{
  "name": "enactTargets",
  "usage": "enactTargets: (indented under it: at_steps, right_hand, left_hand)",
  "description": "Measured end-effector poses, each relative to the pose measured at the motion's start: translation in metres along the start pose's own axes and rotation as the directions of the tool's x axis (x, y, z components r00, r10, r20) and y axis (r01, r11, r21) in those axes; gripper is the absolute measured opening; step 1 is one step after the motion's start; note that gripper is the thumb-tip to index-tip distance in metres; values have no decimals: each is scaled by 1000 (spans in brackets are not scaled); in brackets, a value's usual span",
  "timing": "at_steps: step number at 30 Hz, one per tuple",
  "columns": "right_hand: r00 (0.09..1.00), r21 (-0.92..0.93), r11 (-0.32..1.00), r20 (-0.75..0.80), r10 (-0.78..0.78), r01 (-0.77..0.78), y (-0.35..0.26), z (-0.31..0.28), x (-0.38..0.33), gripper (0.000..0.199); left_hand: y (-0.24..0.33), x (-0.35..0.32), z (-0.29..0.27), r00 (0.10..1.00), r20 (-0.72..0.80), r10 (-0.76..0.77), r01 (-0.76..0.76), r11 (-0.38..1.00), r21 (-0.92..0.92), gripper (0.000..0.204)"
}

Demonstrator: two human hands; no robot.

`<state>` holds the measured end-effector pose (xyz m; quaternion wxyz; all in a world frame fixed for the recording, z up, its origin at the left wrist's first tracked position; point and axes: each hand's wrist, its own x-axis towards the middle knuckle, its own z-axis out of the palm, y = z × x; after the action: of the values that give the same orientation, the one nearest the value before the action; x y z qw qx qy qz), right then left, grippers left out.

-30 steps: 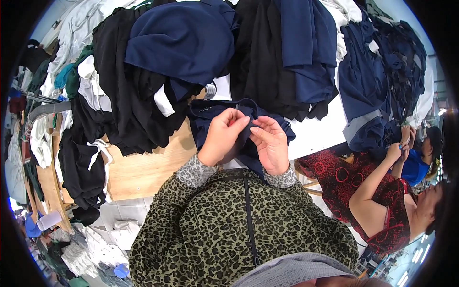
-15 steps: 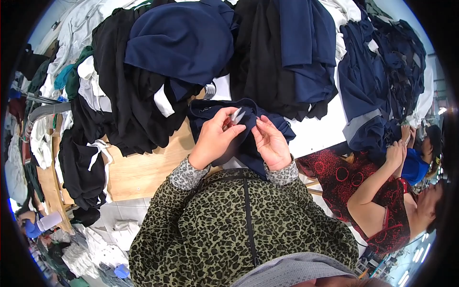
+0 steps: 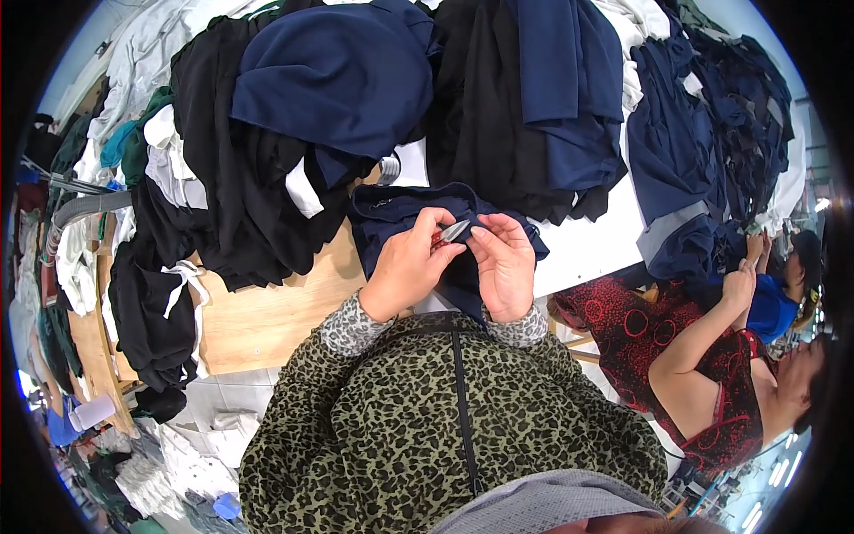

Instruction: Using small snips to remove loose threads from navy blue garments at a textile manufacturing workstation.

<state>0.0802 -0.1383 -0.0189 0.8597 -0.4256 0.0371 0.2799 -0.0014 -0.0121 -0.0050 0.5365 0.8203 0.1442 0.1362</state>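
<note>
My left hand (image 3: 405, 271) is closed around small thread snips (image 3: 455, 231) with metal blades and a bit of red at the handle. The blade tips point up and right, close to the fingertips of my right hand (image 3: 504, 267). My right thumb and forefinger pinch the edge of a navy garment (image 3: 378, 210), whose waist opening lies toward the far side. The garment hangs over the near table edge, under both hands. Whether a thread sits between the blades is too small to tell.
A large pile of black and navy clothes (image 3: 338, 80) fills the far side of the table (image 3: 258, 325). More navy garments (image 3: 676, 133) lie at the far right. A co-worker in a red and black patterned top (image 3: 640, 329) works close on my right. A grey metal bar (image 3: 89, 205) stands at left.
My left hand has moved slightly right and tilted the snips, bringing the blade tips toward my right fingertips. My right hand keeps its pinch on the navy garment.
</note>
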Motion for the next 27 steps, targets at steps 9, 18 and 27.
enactTargets:
  at_steps: [9,18,27]
  right_hand:
    - [996,82,992,6,92,-92,-3,-3,2,22]
    - [992,106,987,0,126,-125,-4,-2,0,22]
    - [992,104,986,8,127,-128,-3,-3,0,22]
  left_hand:
    - [-15,5,-1,987,72,-140,158,901,-405,34]
    - [-10,6,3,978,118,-170,204,889,-411,35]
    - [-10,7,4,977,144,-159,208,869,-449,31]
